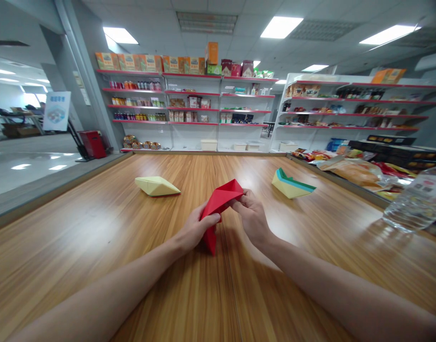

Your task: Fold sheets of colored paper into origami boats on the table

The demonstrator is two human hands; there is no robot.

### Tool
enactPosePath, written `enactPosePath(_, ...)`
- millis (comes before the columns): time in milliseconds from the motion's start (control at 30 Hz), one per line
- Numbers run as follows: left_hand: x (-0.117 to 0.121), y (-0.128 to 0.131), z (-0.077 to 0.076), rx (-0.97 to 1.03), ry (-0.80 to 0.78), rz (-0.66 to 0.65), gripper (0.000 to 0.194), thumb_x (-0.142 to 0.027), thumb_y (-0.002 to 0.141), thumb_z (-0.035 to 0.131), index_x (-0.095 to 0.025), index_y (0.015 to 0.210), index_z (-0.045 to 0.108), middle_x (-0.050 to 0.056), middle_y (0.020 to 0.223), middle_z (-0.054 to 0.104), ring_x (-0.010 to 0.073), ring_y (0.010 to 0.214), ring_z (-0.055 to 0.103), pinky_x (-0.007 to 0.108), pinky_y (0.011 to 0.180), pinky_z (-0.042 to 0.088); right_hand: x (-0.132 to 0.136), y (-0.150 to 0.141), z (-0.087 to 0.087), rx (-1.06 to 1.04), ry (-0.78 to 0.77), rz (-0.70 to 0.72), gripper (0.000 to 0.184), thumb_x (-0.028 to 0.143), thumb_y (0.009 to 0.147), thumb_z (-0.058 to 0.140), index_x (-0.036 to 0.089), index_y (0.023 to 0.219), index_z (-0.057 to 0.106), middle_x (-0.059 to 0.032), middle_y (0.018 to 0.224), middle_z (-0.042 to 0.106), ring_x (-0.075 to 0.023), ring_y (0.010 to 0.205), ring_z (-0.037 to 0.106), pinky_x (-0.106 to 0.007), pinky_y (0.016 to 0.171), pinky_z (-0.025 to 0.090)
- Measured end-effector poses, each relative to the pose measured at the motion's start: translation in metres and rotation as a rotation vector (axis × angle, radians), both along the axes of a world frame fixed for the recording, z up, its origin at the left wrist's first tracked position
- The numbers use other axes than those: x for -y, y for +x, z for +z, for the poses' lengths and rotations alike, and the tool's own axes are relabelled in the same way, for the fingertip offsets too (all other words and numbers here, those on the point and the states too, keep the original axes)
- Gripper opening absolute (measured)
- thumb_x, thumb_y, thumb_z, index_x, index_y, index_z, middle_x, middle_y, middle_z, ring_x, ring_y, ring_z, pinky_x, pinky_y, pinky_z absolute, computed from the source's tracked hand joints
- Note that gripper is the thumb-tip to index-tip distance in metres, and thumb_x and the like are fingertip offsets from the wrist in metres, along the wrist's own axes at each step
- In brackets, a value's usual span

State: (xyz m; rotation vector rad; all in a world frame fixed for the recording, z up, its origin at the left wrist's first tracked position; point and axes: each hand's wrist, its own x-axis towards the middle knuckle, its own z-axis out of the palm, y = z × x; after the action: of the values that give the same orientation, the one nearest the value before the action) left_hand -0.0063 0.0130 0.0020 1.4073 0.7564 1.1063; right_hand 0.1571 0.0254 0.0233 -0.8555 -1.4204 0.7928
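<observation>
A folded red paper shape point(219, 202) is held up just above the wooden table point(96, 237), near its middle. My left hand point(196, 230) is closed round the paper's lower left side. My right hand point(251, 213) pinches its upper right corner with the fingertips. The red paper's lower point hangs down between my wrists. A folded pale yellow paper shape point(156, 186) lies on the table to the far left of my hands. A small stack of folded papers point(291, 184), yellow under green layers, lies to the far right.
A clear plastic water bottle point(415, 199) lies at the table's right edge, beside snack bags point(356, 171). Store shelves point(189, 109) with boxes and bottles stand behind the table. A red bin point(92, 144) and a sign stand on the floor at the left.
</observation>
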Motion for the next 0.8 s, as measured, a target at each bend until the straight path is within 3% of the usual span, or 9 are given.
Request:
enactPosePath(200,-0.004,0.002,-0.007,0.218,-0.153,-0.090,0.046,-0.052,0.085,0.047,-0.014,0.106,0.062,0.008,0.087,0.065,0.0189,0.074,0.059,0.028,0.066,0.046,0.011,-0.007,0.000,0.231,0.006,-0.022,0.024,0.039,0.080,0.059,0.021,0.094,0.067,-0.0062,0.099,0.053,-0.0196,0.089,0.054,-0.035,0.075,0.046)
enactPosePath(333,-0.001,0.005,0.001,0.405,-0.272,-0.145,0.047,-0.050,0.087,0.044,-0.014,0.112,0.061,0.010,0.090,0.068,0.0228,0.081,0.063,0.031,0.071,0.048,0.016,-0.010,0.001,0.407,0.061,-0.099,0.025,0.029,0.074,0.065,0.021,0.098,0.064,-0.0061,0.100,0.052,-0.0206,0.094,0.052,-0.037,0.081,0.045)
enactPosePath(467,0.002,0.005,0.010,0.571,-0.415,-0.184,0.047,-0.045,0.089,0.040,-0.012,0.118,0.058,0.012,0.097,0.068,0.0239,0.087,0.064,0.034,0.077,0.049,0.014,-0.009,0.000,0.428,0.044,-0.159,0.024,0.025,0.074,0.063,0.020,0.097,0.065,-0.0074,0.104,0.049,-0.0199,0.093,0.053,-0.037,0.082,0.047)
enactPosePath(667,-0.001,0.001,0.007,0.616,-0.518,-0.210,0.049,-0.048,0.089,0.040,-0.012,0.119,0.056,0.013,0.103,0.067,0.0219,0.083,0.064,0.035,0.077,0.049,0.008,-0.007,-0.009,0.445,0.066,-0.206,0.020,0.020,0.071,0.066,0.022,0.090,0.071,-0.0072,0.108,0.047,-0.0214,0.101,0.051,-0.039,0.092,0.043)
enactPosePath(800,0.000,0.005,0.006,0.576,-0.466,-0.191,0.049,-0.050,0.087,0.044,-0.015,0.120,0.056,0.012,0.108,0.065,0.0239,0.093,0.062,0.037,0.081,0.048,0.004,-0.005,-0.015,0.432,0.133,-0.302,0.010,0.021,0.071,0.068,0.021,0.079,0.073,-0.0076,0.104,0.049,-0.0194,0.088,0.055,-0.037,0.082,0.046)
